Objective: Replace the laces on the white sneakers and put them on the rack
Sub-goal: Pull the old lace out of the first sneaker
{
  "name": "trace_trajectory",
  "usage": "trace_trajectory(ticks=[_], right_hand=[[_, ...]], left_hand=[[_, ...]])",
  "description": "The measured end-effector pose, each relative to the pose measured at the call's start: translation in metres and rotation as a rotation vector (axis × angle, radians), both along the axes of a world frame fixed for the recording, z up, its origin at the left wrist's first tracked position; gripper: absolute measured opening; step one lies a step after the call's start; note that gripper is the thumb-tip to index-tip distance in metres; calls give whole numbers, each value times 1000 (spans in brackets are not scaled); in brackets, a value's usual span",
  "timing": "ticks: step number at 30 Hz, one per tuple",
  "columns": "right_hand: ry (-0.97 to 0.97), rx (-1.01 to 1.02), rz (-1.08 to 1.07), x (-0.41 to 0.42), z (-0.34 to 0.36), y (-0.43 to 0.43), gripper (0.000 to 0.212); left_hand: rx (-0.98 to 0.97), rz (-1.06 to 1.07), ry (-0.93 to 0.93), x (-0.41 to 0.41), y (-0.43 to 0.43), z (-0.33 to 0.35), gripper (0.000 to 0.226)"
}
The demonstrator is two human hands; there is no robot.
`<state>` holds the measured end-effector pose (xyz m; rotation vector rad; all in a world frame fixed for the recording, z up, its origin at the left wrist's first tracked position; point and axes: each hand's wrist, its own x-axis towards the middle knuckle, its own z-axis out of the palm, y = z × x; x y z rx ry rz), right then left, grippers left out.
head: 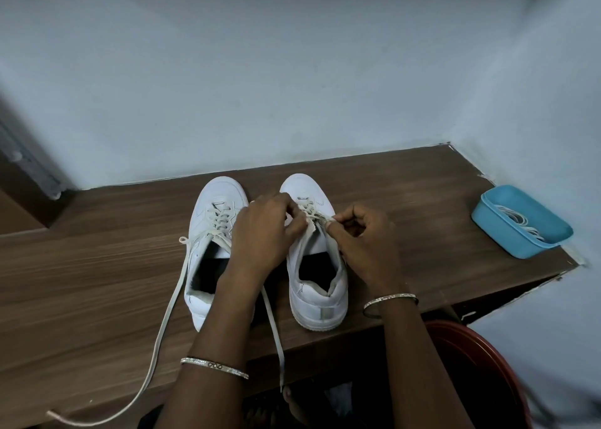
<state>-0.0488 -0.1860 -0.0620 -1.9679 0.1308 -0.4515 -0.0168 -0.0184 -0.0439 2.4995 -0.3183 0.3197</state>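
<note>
Right sneaker (320,298) centre of table (97,266), toe toward far edge, heel by near edge; left hand (263,233), right hand (364,243) flank tongue, each pinching lace (310,209) at top eyelets; pull likely crosswise to shoe's long axis; blue tub (520,223) at right edge.

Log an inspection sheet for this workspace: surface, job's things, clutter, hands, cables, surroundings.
Surface: brown wooden table, set into a wall corner.
Job's things: left sneaker untied, its loose lace trailing to the near edge; right sneaker beside it, heel toward the person; spare laces in a blue tray at the far right.
Clutter: nothing seen.
Hands: left hand and right hand both pinch the right lace near the upper eyelets.
Cables: nothing seen.
Surroundings: pale walls; red round object below the table's right end.
</note>
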Motion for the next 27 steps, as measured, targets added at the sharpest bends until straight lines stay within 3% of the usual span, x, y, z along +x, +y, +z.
trace_trajectory(ticks=[5,7,11,16,21,27], right_hand=[[30,8,-2,1,-2,-1,10],[34,12,-4,1,-2,0,10],[34,11,-8,0,-1,1,11],[18,-15,-7,0,-1,1,10],[29,13,-6,-2,3,1,18],[40,26,-5,-1,3,2,18]], left_hand=[[121,274,-28,6,20,2,21],[34,309,-55,9,26,1,23],[-180,104,-101,8,20,4,26],[8,-78,-10,3,6,-2,30],[52,93,-47,0,3,5,11],[-70,513,-112,2,32,11,16]])
